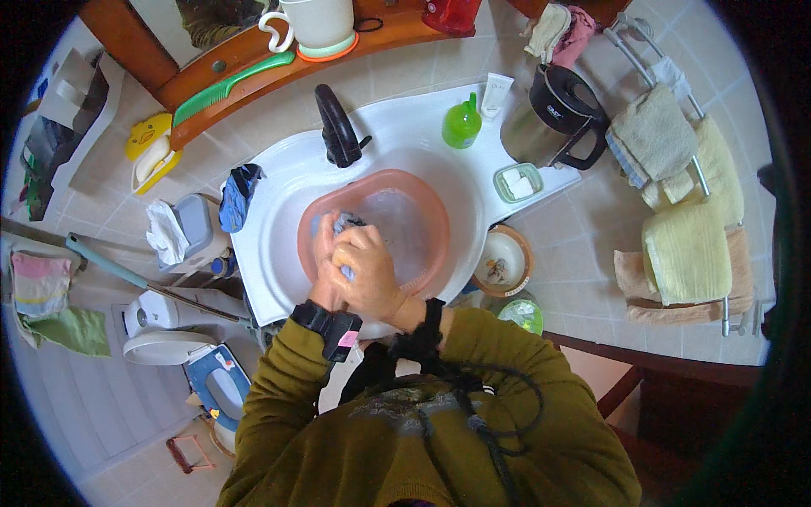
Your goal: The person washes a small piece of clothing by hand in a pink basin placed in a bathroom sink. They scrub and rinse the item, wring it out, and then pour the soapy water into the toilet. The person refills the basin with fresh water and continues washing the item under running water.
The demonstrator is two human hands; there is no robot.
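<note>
Over a pink plastic basin (pixel 440 221) of water, my two hands are pressed together. My right hand (pixel 368 269) lies across the top, its fingers curled tight. Partly beneath it is my left hand (pixel 323 260), also closed. Between them is a bunched, wet grey-blue cloth (pixel 347 222), with bits showing past the fingers; what kind of cloth it is stays hidden. The basin sits inside a white sink (pixel 279 203), under a black faucet (pixel 338 127).
On the sink's right rim are a green pump bottle (pixel 461 123), a white tube (pixel 496 95), a soap dish (pixel 518 182) and a steel kettle (pixel 557 118). A blue cloth (pixel 239 198) hangs over the left rim. Towels (pixel 686 253) hang far right. A toilet (pixel 182 313) stands left.
</note>
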